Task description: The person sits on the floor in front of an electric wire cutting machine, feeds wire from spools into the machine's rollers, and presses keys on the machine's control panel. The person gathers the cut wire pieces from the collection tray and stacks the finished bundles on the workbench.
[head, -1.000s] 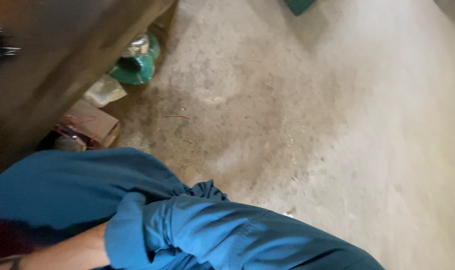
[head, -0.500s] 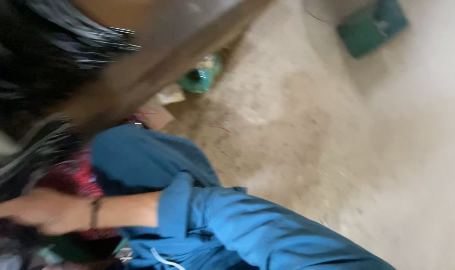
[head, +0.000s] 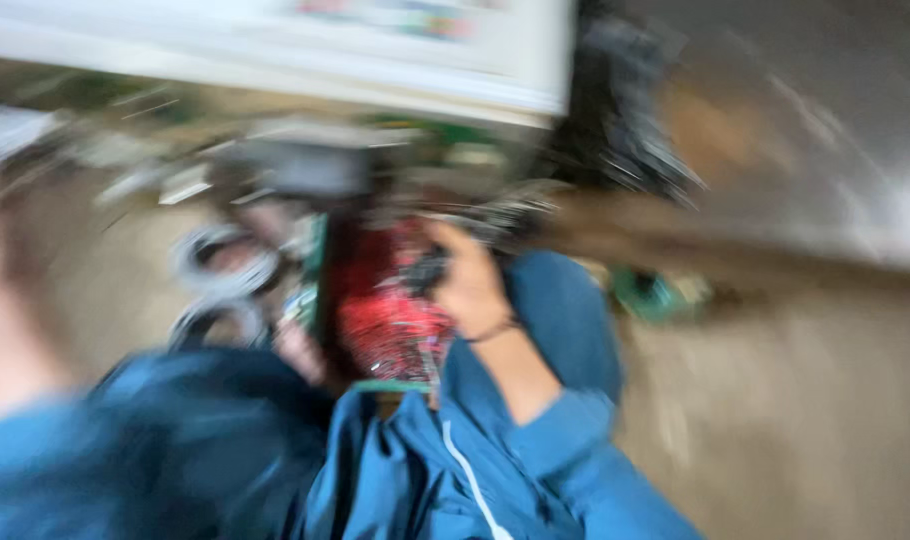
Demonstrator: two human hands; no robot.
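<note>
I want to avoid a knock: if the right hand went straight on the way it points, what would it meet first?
The picture is badly blurred, so this is only a guess. The right hand points up and left and already seems to touch the red bundle; the dark clutter at its fingers would come first.

Whole view motion-blurred; red bundle (head: 390,320) unidentifiable; left arm cut off at edge

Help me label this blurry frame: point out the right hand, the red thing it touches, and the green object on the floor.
right hand (head: 467,285), head view, back of the hand.
red thing (head: 390,325), head view, its red middle.
green object (head: 653,297), head view, its blurred body.
</note>
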